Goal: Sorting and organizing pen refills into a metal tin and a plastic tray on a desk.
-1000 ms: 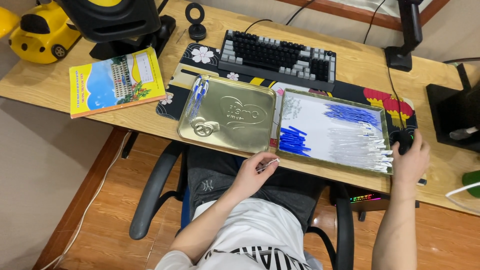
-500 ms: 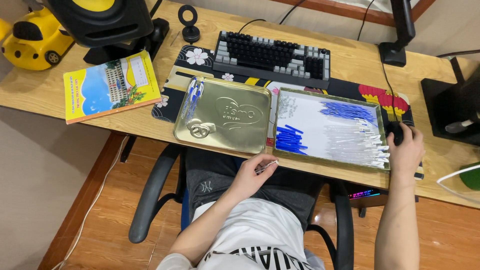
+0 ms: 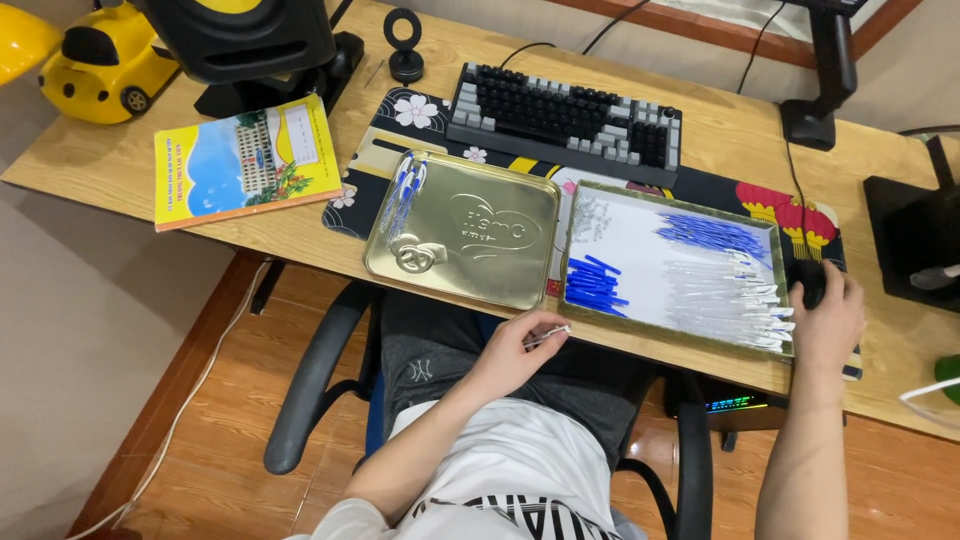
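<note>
My left hand (image 3: 515,353) hovers over my lap just below the desk edge, pinching a thin clear pen tube (image 3: 548,337). My right hand (image 3: 826,318) rests on a black computer mouse (image 3: 810,281) at the right end of the desk mat. Between the hands lies a white tray (image 3: 668,196) with piles of blue pen caps, blue refills and clear pen tubes. To its left sits a gold metal tray (image 3: 470,240) with a few assembled blue pens at its upper left corner.
A black keyboard (image 3: 566,118) lies behind the trays on a flowered desk mat (image 3: 400,120). A colourful notebook (image 3: 245,160), black speaker (image 3: 245,40) and yellow toy car (image 3: 105,65) stand at the left. A monitor stand (image 3: 825,70) is at the back right. I sit in a black armchair (image 3: 320,380).
The view has shifted slightly. My right hand stays on the mouse and my left hand keeps the clear tube near the desk edge.
</note>
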